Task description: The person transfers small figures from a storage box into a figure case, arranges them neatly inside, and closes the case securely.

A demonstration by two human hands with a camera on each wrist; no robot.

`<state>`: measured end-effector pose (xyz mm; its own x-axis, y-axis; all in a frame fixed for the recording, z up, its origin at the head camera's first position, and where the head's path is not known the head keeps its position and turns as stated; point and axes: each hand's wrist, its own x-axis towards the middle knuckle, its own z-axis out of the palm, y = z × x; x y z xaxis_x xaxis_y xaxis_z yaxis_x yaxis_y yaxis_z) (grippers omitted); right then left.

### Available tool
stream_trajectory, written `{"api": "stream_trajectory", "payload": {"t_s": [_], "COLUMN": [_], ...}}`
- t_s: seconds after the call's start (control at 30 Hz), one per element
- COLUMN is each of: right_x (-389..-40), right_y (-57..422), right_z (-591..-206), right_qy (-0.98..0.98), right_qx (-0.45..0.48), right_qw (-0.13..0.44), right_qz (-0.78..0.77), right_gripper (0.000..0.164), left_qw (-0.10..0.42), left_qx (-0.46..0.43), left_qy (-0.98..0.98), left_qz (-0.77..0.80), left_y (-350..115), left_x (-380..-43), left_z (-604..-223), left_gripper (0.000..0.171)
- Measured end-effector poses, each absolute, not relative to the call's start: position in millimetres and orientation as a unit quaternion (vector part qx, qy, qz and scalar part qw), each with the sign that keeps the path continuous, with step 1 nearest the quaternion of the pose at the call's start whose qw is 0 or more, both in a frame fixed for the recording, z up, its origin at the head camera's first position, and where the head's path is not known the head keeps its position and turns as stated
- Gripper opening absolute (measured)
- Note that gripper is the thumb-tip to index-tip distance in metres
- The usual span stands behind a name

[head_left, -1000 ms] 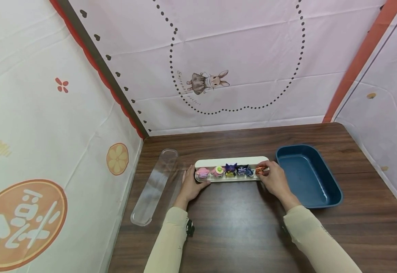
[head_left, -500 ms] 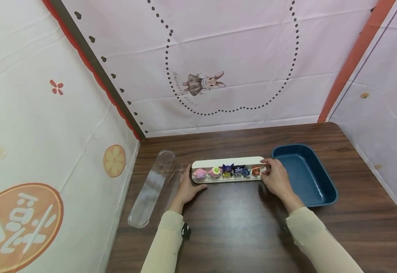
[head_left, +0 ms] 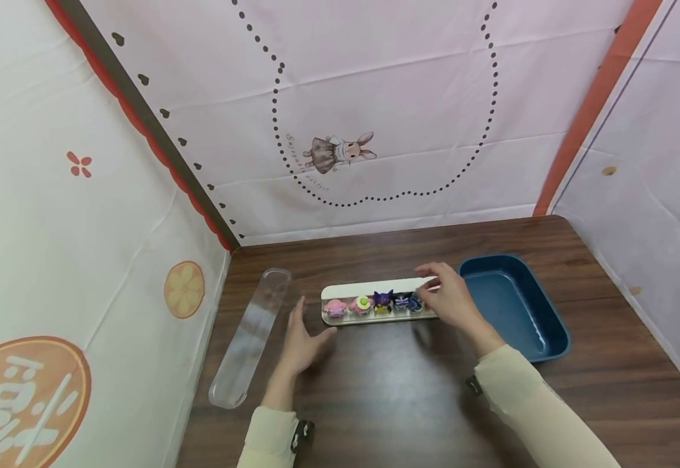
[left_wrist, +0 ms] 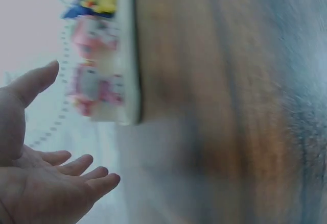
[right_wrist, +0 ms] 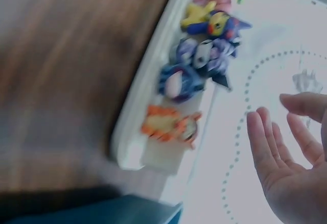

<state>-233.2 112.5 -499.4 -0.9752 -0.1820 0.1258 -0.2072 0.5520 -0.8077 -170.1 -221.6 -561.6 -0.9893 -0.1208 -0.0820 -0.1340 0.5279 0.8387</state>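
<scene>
A long white box (head_left: 369,288) lies across the table with several small toy figures in a row inside it. From the left these are a pink figure (head_left: 335,308), another pink one with a green-and-white top (head_left: 362,304), a purple-and-yellow one (head_left: 383,301) and dark blue-purple ones (head_left: 401,302). An orange striped tiger figure (right_wrist: 168,124) lies at the right end, hidden behind the hand in the head view. My left hand (head_left: 300,346) is spread just left of the box, apart from it and holding nothing. Above the box's right end, my right hand (head_left: 450,299) has loosely bent fingers, with nothing in them.
A clear plastic lid-like tray (head_left: 249,341) lies slanted on the left of the wooden table (head_left: 387,403). To the right stands a blue basin (head_left: 512,305), close to the right hand. Printed cloth walls (head_left: 398,104) border the table's back and sides.
The right hand has let go of the tiger figure and moved left over the box. The left hand has come off the box's left end, down and to the left.
</scene>
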Motion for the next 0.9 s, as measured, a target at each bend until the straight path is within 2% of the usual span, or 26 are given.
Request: {"api": "stream_trajectory", "payload": {"t_s": [0.33, 0.57, 0.73, 0.9], "right_x": [-264.0, -282.6, -291.7, -293.9], "right_y": [37.5, -19.4, -57.8, -84.9], "right_z": [-480.7, -479.2, -481.3, -489.7], "right_qy": [-0.850, -0.846, -0.834, -0.816], "right_qx": [0.219, 0.276, 0.301, 0.288], "right_qw": [-0.083, -0.139, -0.182, -0.245], "right_qz": [0.473, 0.435, 0.424, 0.438], "right_gripper": [0.044, 0.058, 0.069, 0.082], "left_qw": [-0.090, -0.152, -0.139, -0.065], "left_qx": [-0.087, -0.105, -0.163, -0.235], "left_qy": [0.873, 0.899, 0.921, 0.928], "left_qz": [0.471, 0.397, 0.325, 0.280], "left_y": [-235.2, -274.3, -302.6, -316.9], "left_x": [-120.1, -95.1, -82.5, -72.8], "left_z": [-511.4, -508.7, -521.4, -530.4], "left_gripper": [0.096, 0.103, 0.115, 0.128]}}
